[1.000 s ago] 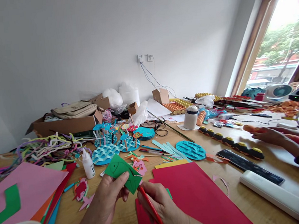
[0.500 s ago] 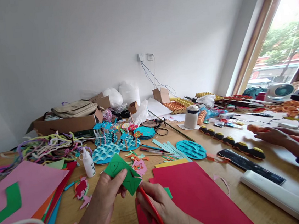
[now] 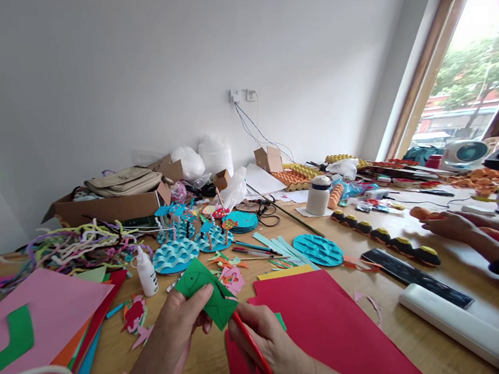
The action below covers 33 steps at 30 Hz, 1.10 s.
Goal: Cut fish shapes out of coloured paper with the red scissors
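Note:
Between my thumb and fingers, my left hand (image 3: 181, 322) pinches a piece of green paper (image 3: 204, 287) with a fish outline drawn on it. My right hand (image 3: 269, 336) grips red-handled scissors (image 3: 252, 346), and their blades meet the paper's right edge, partly hidden by it. Under my right hand lies a sheet of red paper (image 3: 327, 327), with a small green scrap at its edge. Pink and orange paper scraps (image 3: 231, 278) are on the table just beyond the green paper. A white glue bottle (image 3: 147, 273) stands upright to the left.
Stacked coloured sheets (image 3: 45, 327) lie at left, below a heap of pipe cleaners (image 3: 81, 243). Blue wavy bases (image 3: 176, 256) with paper fish stand in the middle. A black-and-yellow egg-carton strip (image 3: 379, 236) and a white bar (image 3: 455, 323) lie at right, near another person's hands (image 3: 450, 226).
The scissors' blades have moved slightly at the green paper's edge, which now shows a small gap there. Both hands keep nearly the same place.

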Tool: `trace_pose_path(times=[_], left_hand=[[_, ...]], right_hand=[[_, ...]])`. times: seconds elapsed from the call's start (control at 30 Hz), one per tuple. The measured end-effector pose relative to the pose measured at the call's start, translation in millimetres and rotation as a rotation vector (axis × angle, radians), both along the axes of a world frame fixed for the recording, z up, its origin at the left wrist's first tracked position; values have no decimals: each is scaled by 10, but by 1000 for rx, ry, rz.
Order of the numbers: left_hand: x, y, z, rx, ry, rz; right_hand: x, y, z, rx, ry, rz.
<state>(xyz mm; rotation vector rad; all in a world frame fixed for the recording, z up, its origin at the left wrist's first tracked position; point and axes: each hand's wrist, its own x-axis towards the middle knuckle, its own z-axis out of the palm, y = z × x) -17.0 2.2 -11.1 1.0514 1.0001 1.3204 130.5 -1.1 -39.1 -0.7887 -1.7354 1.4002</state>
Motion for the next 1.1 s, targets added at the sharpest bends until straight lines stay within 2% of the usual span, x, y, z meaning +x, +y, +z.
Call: trace_pose_path(times=[0.23, 0.63, 1.1], left_hand=[[12, -1, 57, -3, 13, 2], [21, -18, 7, 0, 3, 7], [19, -27, 44, -7, -13, -30]], right_hand=[[12, 7, -42, 42, -34, -31], [-16, 4, -27, -62, -31, -42], [4, 6, -3, -27, -57, -17]])
